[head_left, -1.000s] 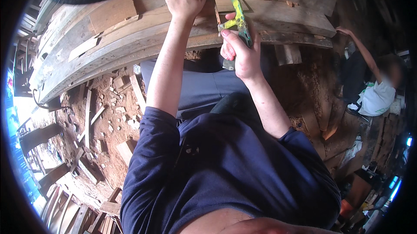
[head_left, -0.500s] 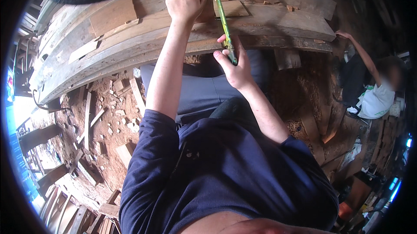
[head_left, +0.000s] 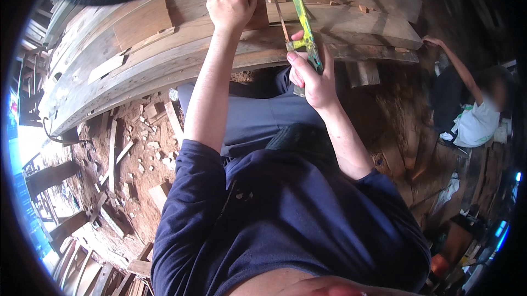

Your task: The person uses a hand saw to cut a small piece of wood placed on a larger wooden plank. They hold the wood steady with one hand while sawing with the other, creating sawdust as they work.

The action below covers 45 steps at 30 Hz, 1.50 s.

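Observation:
My right hand [head_left: 318,73] is closed round the handle of a bow saw [head_left: 299,5] with a worn yellow-green frame. The saw's thin blade [head_left: 276,2] runs along the left of the frame, and its far end passes out of the picture at the top. My left hand [head_left: 233,5] is closed, knuckles up, over a brown wood block [head_left: 259,16] on the plank bench [head_left: 214,35]. Its fingertips are hidden behind the hand. The blade lies just to the right of that block.
Thin board offcuts [head_left: 144,21] and small wood scraps [head_left: 363,8] lie on the bench. Sawdust and several wood chips [head_left: 153,145] cover the ground at left. At right, another person [head_left: 477,123] in a white shirt sits with an arm reaching to the bench's end.
My right hand has shifted a little to the right and turned with the saw, so frame and blade now show apart. My left hand has hardly moved.

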Motion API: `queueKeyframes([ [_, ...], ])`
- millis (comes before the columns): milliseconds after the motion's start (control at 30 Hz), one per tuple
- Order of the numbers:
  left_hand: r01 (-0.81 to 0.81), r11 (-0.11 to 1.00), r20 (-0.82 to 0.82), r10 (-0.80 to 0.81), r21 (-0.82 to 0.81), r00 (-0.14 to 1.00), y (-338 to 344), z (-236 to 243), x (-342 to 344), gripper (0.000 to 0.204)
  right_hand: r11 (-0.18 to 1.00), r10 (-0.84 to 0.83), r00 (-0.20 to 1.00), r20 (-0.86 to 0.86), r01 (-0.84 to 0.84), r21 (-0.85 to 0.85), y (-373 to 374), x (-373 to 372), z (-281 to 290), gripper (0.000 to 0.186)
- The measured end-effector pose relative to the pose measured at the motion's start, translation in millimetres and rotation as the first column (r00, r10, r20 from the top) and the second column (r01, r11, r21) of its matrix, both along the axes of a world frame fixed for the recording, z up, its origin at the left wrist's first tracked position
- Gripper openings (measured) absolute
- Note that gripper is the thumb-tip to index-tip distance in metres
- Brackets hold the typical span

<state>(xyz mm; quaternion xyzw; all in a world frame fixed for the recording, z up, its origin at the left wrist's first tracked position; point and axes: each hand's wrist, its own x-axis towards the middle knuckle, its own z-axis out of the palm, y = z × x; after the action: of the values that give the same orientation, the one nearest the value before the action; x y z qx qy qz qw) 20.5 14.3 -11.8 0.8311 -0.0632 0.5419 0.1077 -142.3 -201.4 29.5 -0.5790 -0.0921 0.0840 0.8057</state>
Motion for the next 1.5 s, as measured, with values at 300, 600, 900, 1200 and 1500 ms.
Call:
queueKeyframes([
  [300,-0.013,1.0,0.033,0.012,0.024,0.999,-0.7,0.9,-2.2,0.047,0.993,0.067,0.996,-0.063,-0.061,0.098,23.9,15.0,0.7,0.029],
  [600,-0.014,0.999,-0.013,0.015,0.041,1.0,0.8,1.6,1.8,0.046,0.994,0.093,0.991,-0.095,-0.086,0.069,18.2,23.1,-13.2,0.026],
  [900,-0.011,1.0,-0.018,0.011,0.029,1.0,1.0,0.2,1.7,0.046,0.994,0.106,0.989,-0.103,-0.102,0.037,16.5,24.5,-10.5,0.026],
  [1200,0.006,1.0,-0.047,-0.005,0.027,0.999,1.3,0.8,0.0,0.045,0.996,0.075,0.992,-0.106,-0.08,-0.042,17.9,23.4,-11.0,0.022],
  [1500,0.015,0.999,-0.056,-0.013,0.035,0.998,0.5,2.5,-0.6,0.046,0.998,0.058,0.992,-0.109,-0.061,-0.027,18.6,28.1,-7.4,0.02],
])
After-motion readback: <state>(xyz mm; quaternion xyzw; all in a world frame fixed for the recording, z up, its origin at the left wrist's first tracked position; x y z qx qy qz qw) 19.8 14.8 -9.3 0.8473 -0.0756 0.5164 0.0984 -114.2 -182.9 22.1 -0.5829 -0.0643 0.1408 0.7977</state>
